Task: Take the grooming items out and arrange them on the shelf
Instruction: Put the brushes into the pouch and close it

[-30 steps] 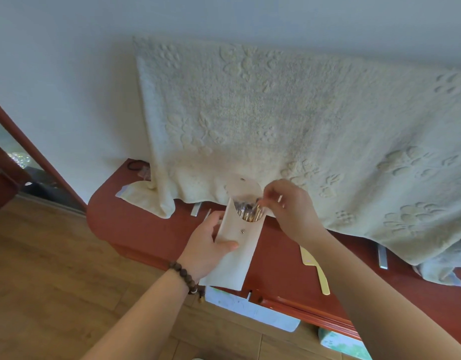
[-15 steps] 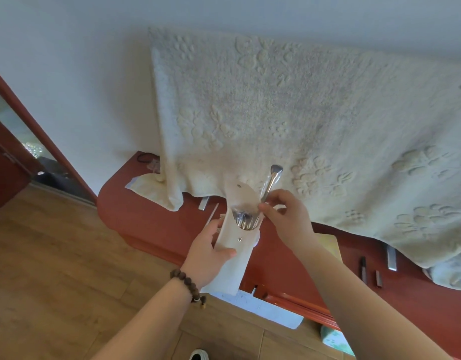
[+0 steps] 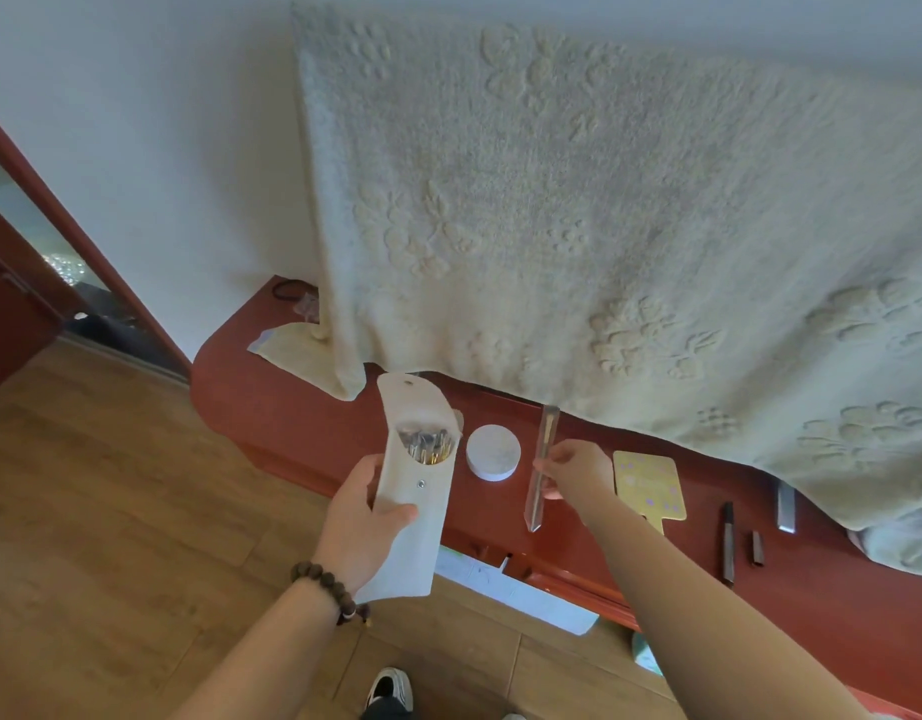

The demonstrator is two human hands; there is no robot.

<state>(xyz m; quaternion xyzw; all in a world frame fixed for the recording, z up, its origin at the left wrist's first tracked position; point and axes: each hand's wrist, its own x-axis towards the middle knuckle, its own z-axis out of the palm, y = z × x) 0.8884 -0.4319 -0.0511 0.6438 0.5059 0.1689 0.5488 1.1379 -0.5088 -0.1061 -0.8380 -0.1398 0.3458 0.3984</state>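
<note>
My left hand (image 3: 363, 517) grips a white pouch (image 3: 415, 517) upright, its flap folded back. Several metal tool ends (image 3: 429, 445) show in its mouth. My right hand (image 3: 573, 475) pinches a long slim metal tool (image 3: 539, 467) by its middle, held lengthwise just over the red shelf (image 3: 292, 423), to the right of the pouch. On the shelf lie a round white case (image 3: 493, 452), a yellow hand mirror (image 3: 648, 483), two dark slim tools (image 3: 728, 543) and a silver file (image 3: 786, 505).
A cream towel (image 3: 604, 226) hangs down the wall and drapes over the shelf's back edge. A doorway (image 3: 28, 262) opens at the left. White paper (image 3: 516, 589) sticks out under the shelf. My shoe (image 3: 391, 691) stands on the wooden floor.
My right hand pulled the long metal tool out of the pouch and carried it right and down toward the shelf. The pouch stayed in my left hand. The view shifted right.
</note>
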